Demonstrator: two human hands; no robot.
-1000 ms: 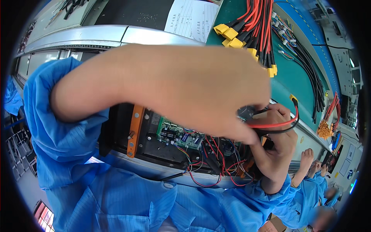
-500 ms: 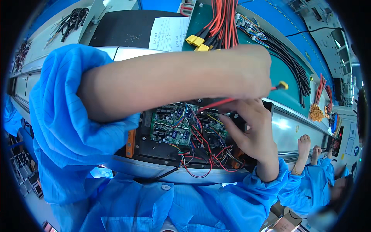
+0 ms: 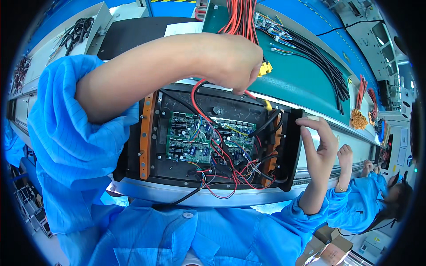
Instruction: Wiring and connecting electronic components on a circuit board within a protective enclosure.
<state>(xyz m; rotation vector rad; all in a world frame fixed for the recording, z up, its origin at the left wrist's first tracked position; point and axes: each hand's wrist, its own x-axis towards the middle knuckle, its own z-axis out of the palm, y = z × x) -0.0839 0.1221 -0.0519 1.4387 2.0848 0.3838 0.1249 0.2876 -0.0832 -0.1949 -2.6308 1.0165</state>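
My left hand (image 3: pixel 237 62) is closed on a red-and-black cable (image 3: pixel 195 92) above the far edge of a black case. One end, with a yellow connector (image 3: pixel 268 105), hangs beside its fingers. Inside the case lie green circuit boards (image 3: pixel 188 139) with capacitors and thin coloured wires (image 3: pixel 230 170) bunched at the near right. Orange strips (image 3: pixel 145 137) stand at both ends of the case. By the black right end wall (image 3: pixel 290 153), my right hand (image 3: pixel 323 141) has its thumb and forefinger curved with a gap between them; I see nothing held there.
Beyond the case, a green mat (image 3: pixel 306 77) bears red cables (image 3: pixel 239 17), black cables (image 3: pixel 326 66) and small white-plug wires (image 3: pixel 273 31). A black sheet (image 3: pixel 133 35) lies at the far left. To the right, a co-worker's hand (image 3: pixel 345 155) rests near the bench rail.
My left hand has moved left and slightly down with the cable, uncovering the boards. My right hand has drawn away from the boards to the right end wall, its fingers off the cable.
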